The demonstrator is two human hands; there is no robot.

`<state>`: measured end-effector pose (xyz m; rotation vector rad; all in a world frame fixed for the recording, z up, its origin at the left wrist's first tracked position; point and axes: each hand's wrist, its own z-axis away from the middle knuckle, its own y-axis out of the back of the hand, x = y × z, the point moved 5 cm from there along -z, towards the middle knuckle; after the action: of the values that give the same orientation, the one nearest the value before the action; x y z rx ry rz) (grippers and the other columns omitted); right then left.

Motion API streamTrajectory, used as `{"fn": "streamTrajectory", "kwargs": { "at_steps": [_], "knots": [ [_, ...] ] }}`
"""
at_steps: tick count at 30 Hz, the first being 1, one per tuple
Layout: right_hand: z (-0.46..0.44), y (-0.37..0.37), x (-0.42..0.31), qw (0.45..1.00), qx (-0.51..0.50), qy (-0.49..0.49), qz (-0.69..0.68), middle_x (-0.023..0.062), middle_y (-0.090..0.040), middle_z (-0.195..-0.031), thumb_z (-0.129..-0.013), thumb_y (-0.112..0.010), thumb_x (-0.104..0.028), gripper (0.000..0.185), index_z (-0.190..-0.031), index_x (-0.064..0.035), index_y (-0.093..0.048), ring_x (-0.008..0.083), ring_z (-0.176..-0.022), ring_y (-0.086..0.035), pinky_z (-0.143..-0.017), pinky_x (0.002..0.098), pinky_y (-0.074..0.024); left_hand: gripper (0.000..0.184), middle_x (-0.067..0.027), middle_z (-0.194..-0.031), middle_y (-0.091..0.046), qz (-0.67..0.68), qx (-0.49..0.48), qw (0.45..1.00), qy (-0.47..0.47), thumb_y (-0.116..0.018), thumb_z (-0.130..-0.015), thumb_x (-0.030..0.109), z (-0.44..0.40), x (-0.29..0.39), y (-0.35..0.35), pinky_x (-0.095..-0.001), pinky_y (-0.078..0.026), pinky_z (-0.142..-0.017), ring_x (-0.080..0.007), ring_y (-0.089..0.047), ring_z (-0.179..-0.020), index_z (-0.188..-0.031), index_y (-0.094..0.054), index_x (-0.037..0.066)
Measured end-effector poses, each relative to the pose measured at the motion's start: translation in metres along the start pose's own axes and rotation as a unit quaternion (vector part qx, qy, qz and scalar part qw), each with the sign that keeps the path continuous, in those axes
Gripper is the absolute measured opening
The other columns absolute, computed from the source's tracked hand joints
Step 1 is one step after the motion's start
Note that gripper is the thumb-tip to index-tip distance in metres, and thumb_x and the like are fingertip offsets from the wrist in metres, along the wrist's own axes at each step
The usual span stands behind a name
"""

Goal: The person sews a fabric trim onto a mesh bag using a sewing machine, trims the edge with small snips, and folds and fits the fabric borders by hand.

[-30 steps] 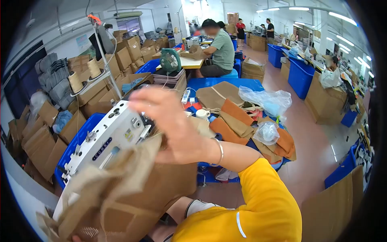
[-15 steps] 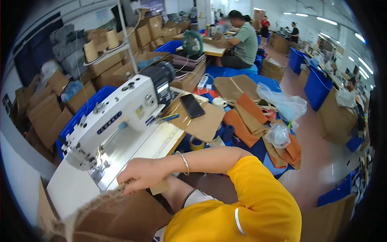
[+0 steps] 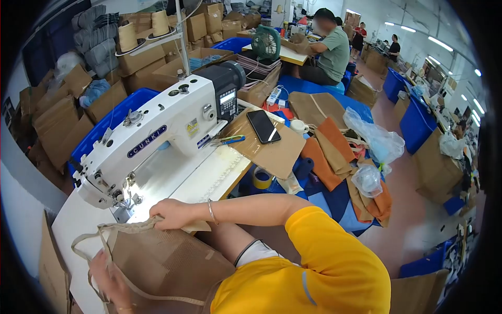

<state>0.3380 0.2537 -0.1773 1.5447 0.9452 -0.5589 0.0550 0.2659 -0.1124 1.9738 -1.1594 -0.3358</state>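
A brown mesh fabric piece with lighter tape binding lies over my lap and the front of the sewing table. My right hand is closed on its upper bound edge, just in front of the needle area. Lower left, my left hand is slightly blurred, its fingers stretched upward beside a loose loop of the binding; whether it touches the loop is unclear. The white sewing machine stands beyond both hands, its lit presser foot apart from the fabric.
On cardboard right of the machine lie a phone and a blue-handled small tool. Orange and brown fabric pieces, a tape roll and plastic bags sit further right. A co-worker sits behind; cartons stand left.
My left hand has come into view at the lower left. The fabric's upper edge now lies spread out flatter, its binding loop visible. The camera view has shifted slightly.
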Motion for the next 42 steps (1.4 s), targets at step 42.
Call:
{"fn": "streamTrajectory", "kwargs": {
  "at_steps": [42],
  "knots": [
    [0.050,0.083,-0.057,0.987,-0.102,0.124,0.019,0.0079,-0.066,-0.101,-0.088,-0.054,-0.002,0.029,-0.114,-0.0062,-0.064,0.0254,-0.097,-0.060,-0.087,0.0332,-0.0465,0.026,-0.0097,-0.096,-0.065,0.271,-0.050,0.955,-0.107,-0.076,-0.067,0.005,-0.063,0.129,-0.054,-0.0344,-0.047,-0.067,-0.0283,-0.062,-0.079,-0.085,-0.058,0.007]
  ]
}}
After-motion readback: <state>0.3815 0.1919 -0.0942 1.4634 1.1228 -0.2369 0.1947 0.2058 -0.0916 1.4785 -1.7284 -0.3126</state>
